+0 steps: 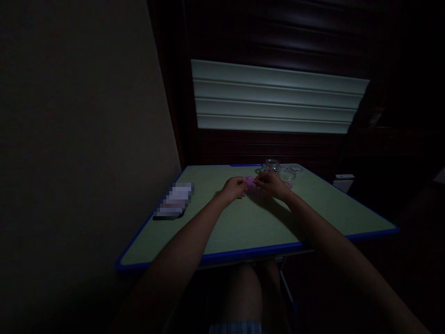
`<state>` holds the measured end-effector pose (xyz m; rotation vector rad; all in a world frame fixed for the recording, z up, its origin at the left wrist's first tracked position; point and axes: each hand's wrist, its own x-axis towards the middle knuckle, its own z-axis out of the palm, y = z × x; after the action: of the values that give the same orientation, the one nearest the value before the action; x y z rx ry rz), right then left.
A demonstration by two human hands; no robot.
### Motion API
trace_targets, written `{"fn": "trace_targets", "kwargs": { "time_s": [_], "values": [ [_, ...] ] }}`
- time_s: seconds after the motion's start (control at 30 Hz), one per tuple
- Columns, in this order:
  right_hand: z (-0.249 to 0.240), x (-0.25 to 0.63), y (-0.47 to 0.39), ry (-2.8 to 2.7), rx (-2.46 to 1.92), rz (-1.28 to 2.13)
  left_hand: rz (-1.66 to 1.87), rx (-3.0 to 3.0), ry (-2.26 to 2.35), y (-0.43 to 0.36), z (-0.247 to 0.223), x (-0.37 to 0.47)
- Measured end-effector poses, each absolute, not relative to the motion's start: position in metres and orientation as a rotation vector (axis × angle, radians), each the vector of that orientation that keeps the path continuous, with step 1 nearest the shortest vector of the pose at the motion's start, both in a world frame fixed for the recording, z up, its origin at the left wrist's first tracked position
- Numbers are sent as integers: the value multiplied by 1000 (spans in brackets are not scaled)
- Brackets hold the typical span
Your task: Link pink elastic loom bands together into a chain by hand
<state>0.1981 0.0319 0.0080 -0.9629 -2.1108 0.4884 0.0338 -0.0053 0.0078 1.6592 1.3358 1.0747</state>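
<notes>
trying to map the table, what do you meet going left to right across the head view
flat blurred item → left hand → small pink thing between the hands → right hand → white object off the table's right side

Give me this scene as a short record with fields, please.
setting: dim room, green table with blue edge
left hand: pinching a small pink item
right hand: also at the pink item, fingers curled
behind hands: glass jar, clear lid
left side of table: dark flat object, blurred
unclear: what the pink item is
</notes>
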Motion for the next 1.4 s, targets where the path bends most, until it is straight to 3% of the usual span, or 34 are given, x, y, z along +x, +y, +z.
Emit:
{"fn": "trace_targets", "kwargs": {
  "time_s": [1.4],
  "values": [
    [10,198,31,-2057,-880,491,1153,1624,1333,-7,12,34]
  ]
}}
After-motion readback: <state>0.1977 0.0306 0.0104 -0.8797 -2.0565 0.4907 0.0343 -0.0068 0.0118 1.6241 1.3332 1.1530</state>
